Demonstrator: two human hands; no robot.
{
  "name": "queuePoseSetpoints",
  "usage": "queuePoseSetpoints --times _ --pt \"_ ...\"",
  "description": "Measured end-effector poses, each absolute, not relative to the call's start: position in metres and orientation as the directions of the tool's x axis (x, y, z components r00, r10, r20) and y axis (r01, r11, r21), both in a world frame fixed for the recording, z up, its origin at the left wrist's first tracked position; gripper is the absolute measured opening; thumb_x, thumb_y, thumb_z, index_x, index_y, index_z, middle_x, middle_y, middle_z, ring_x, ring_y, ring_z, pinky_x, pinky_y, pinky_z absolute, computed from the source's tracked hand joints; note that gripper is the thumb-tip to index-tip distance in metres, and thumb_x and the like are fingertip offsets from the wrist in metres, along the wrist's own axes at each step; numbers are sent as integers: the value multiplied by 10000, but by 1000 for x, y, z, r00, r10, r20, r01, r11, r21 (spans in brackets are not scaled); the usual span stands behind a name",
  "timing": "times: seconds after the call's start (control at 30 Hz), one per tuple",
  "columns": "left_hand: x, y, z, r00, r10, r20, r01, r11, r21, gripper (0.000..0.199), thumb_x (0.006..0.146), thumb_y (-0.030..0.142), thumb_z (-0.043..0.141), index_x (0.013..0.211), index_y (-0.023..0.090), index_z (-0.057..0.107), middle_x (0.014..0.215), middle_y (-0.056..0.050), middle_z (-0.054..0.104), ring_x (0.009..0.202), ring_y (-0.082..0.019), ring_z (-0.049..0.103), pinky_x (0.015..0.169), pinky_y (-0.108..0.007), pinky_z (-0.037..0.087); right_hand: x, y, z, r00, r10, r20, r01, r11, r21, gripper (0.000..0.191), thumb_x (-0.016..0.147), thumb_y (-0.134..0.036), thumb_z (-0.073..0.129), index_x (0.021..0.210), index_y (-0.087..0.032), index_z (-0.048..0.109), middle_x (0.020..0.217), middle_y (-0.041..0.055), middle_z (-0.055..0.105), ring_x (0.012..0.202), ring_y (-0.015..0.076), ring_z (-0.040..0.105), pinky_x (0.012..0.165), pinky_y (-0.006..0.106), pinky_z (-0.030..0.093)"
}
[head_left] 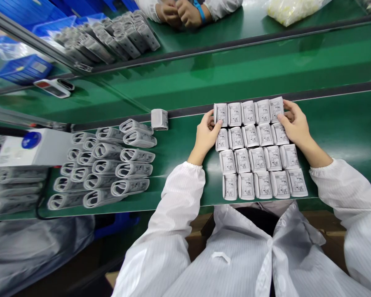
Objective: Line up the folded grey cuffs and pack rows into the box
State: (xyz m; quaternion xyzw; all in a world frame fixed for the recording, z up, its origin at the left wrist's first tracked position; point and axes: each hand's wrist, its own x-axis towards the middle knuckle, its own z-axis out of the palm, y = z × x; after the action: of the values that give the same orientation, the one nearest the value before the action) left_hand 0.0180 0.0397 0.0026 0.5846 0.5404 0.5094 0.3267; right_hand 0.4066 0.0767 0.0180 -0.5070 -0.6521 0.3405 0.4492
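Grey folded bundles point(257, 160) lie in four rows on the green table point(340, 123); your left hand point(205, 134) and right hand point(297, 124) pinch the ends of the far row point(248, 113). These bundles seem light and soft, so hold both ends gently.

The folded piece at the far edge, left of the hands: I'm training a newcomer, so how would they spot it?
On the green worktop, look left from the left hand along the dark rail. The folded piece sits by it, just beyond the looped rolls. Unlike them, it shows a pale, mostly plain face, not an open looped end.
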Motion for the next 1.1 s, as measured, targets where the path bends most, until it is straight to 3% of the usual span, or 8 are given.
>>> queuePoseSetpoints --times 0.53,0.8,0.97,1.1 --pt "19 38 7 -102 967 234 298 -195 935 860 952 864 799 1553 261 687 1383 -152 854 1248 -315 854 1134 -478 692 404 73 26 -80 971 224 370 237 -898 972 901 -977 729 1650 -361 664 1595 128 758 1146 350 837 1041 598 721" --pt "21 37 11 -111 969 223 300 -181 937 903 944 903 773 1555 243 693 1375 -163 859 1241 -319 852 1136 -484 686 403 74 27 -60 974 217 367 224 -903 1064 839 -1046 729 1643 -352 678 1601 145 758 1173 376 843 1083 623 716" --pt "20 35 13 -110 965 238 326 -191 926 836 1015 874 699 1558 238 699 1352 -161 868 1216 -309 855 1123 -477 684 406 75 23 -86 968 235 375 250 -893 1029 888 -1013 712 1672 -349 650 1613 142 748 1204 369 841 1061 597 725" --pt "19 35 14 -112 956 271 364 -214 906 664 1092 730 675 1537 239 718 1466 -157 837 1343 -323 822 1205 -492 651 406 75 24 -83 971 223 366 238 -900 1052 863 -1027 726 1667 -352 654 1615 144 746 1181 372 844 1058 611 724"
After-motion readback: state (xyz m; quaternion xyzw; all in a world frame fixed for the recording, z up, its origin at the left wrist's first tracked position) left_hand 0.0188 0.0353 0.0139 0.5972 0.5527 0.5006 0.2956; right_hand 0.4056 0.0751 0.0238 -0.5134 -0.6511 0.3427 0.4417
